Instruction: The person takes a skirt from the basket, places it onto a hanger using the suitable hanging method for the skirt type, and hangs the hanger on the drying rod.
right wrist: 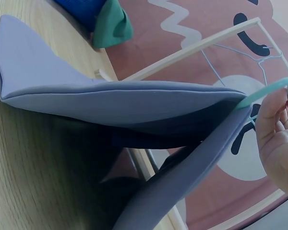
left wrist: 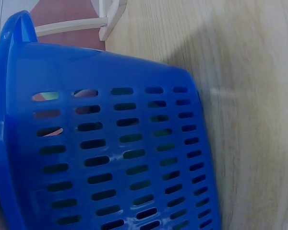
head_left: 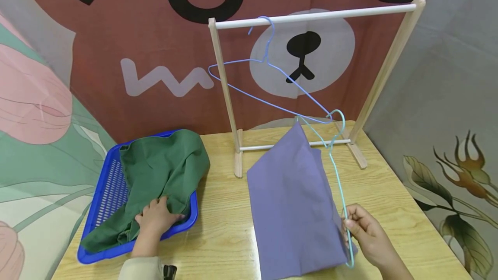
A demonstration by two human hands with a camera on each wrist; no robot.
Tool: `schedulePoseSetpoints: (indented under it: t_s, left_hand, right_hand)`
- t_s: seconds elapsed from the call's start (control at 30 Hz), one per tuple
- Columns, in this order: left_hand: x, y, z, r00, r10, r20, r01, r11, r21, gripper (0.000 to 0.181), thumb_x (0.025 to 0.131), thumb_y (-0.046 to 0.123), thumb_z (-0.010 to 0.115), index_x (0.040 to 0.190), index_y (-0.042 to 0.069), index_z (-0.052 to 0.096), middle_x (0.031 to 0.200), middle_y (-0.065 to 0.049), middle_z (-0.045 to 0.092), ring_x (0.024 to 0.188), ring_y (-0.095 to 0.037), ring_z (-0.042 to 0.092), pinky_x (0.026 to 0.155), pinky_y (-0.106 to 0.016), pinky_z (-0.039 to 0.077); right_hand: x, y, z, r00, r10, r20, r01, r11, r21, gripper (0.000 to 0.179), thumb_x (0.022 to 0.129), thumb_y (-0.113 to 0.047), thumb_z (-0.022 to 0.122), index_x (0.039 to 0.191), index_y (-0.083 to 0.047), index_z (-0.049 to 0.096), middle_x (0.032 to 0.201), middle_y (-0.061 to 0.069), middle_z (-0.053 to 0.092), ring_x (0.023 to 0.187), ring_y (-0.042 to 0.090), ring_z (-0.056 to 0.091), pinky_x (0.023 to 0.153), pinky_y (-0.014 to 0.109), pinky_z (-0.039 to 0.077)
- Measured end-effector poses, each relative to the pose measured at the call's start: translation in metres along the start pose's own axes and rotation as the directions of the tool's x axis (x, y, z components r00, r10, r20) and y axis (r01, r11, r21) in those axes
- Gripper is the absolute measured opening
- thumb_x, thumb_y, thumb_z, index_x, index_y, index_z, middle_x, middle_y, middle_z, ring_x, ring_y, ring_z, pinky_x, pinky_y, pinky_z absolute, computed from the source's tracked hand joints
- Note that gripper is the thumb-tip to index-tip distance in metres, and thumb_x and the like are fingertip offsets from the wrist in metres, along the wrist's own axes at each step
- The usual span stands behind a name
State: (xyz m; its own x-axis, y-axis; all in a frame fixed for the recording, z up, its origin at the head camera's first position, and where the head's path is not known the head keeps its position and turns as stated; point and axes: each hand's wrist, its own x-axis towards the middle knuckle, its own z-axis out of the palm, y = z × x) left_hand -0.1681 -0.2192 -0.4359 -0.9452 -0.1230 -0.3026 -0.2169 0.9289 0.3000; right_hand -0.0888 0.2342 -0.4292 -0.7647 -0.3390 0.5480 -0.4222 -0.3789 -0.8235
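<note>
My right hand [head_left: 369,237] pinches the lower end of a light teal clothes hanger [head_left: 337,176] between thumb and fingers. Folded over that hanger hangs a purple cloth [head_left: 292,202], its lower part close over the table. In the right wrist view the cloth [right wrist: 129,108] droops in open folds from the hanger's end [right wrist: 266,93], beside the fingers. On the left, my left hand [head_left: 156,219] rests on a crumpled green cloth [head_left: 163,163], fingers spread and thumb out near the rim of a blue plastic basket [head_left: 87,224]. The left wrist view shows just the basket's slotted side [left wrist: 101,139].
A small rack with a white bar [head_left: 330,13] and wooden legs [head_left: 227,98] stands at the back of the wooden table [head_left: 221,211]. On its bar hangs a bare blue hanger [head_left: 249,92]. Behind it is a printed bear curtain [head_left: 155,33].
</note>
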Motion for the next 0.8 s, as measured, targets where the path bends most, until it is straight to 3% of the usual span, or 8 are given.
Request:
schedulePoseSetpoints:
  t_s: [0.13,0.37,0.57,0.8]
  left_hand:
    - [0.001,0.0,0.001,0.999,0.03,0.021,-0.031,0.999,0.032,0.063,0.078,0.039,0.059,0.12,-0.005,0.042,0.113,-0.033,0.041,0.099,-0.051,0.038,0.074,-0.063,0.029]
    - [0.002,-0.002,0.004,0.994,0.11,-0.009,-0.109,0.991,0.071,0.025,0.083,0.017,0.054,0.104,0.004,0.059,0.101,-0.022,0.055,0.087,-0.042,0.051,0.062,-0.051,0.042]
    - [0.002,-0.002,0.003,0.988,0.15,-0.025,-0.148,0.986,0.073,0.017,0.082,0.008,0.053,0.097,0.004,0.061,0.093,-0.021,0.058,0.079,-0.039,0.054,0.058,-0.047,0.043]
    - [0.002,-0.006,0.005,0.974,0.193,-0.12,-0.188,0.981,0.049,0.015,0.082,0.003,0.052,0.094,0.001,0.061,0.088,-0.022,0.057,0.078,-0.039,0.053,0.061,-0.047,0.044]
  right_hand:
    - [0.0,-0.001,0.0,1.0,-0.014,-0.005,0.014,1.0,0.013,0.025,0.084,0.022,0.018,0.091,0.009,0.039,0.067,0.013,0.039,0.052,0.023,0.039,0.034,0.033,0.03]
    - [-0.003,-0.001,-0.005,0.999,-0.035,-0.015,0.035,0.999,0.018,0.027,0.083,0.024,0.017,0.092,0.011,0.039,0.07,0.011,0.042,0.056,0.019,0.043,0.036,0.033,0.029]
    - [-0.004,-0.003,-0.009,0.998,-0.038,-0.042,0.037,0.999,-0.013,0.027,0.083,0.023,0.018,0.093,0.011,0.039,0.07,0.011,0.042,0.061,0.015,0.046,0.038,0.033,0.03]
    - [-0.004,-0.006,-0.013,0.998,-0.045,-0.044,0.045,0.999,-0.006,0.026,0.084,0.023,0.017,0.093,0.011,0.039,0.071,0.011,0.043,0.062,0.014,0.047,0.039,0.033,0.03]
